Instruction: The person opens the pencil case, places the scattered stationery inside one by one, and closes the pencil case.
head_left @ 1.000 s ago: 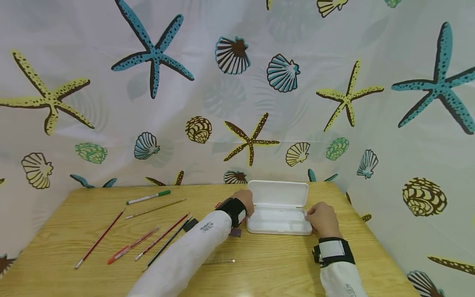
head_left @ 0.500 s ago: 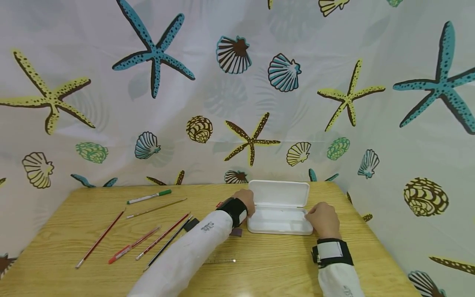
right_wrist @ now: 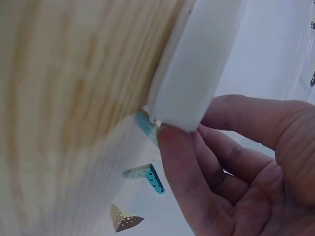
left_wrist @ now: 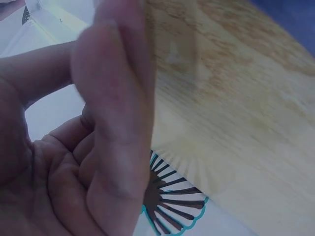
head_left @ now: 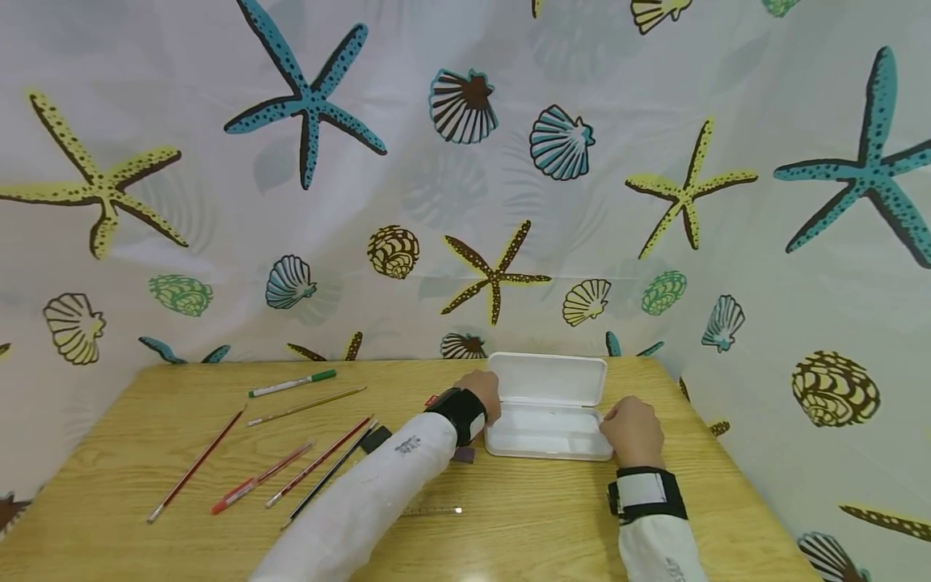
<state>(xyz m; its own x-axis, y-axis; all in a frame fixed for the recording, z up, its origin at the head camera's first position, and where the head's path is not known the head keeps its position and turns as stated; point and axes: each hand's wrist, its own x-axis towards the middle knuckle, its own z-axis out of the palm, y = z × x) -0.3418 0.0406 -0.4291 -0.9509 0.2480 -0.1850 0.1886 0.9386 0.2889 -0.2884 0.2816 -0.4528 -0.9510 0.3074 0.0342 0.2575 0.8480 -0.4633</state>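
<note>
Right fingers (right_wrist: pixel 182 172): thumb and bent forefinger pinch the end wall of the white pencil case (head_left: pixel 547 453); the right hand (head_left: pixel 634 430) is at the case's right end.
Left fingers (left_wrist: pixel 120 123): bent, the left hand (head_left: pixel 480 394) at the case's left end; whether they grip it I cannot tell, as the forefinger blocks the view.
Pencil case: on the tabletop (head_left: pixel 538 517) between both hands, its lid (head_left: pixel 547 380) raised at the back, dividers inside.
By the left forearm: a dark block (head_left: pixel 376 439), a purple block (head_left: pixel 463 456) and a clear ruler (head_left: pixel 435 510), the last two partly hidden.
Farther left: a green-capped marker (head_left: pixel 292 383), a yellowish pencil (head_left: pixel 305 406), a red-capped pen (head_left: pixel 263 477), a dark pencil (head_left: pixel 329 474) and two red pencils (head_left: pixel 196 464), lying apart.
Behind: a pale curtain (head_left: pixel 502 186) printed with starfish and shells.
</note>
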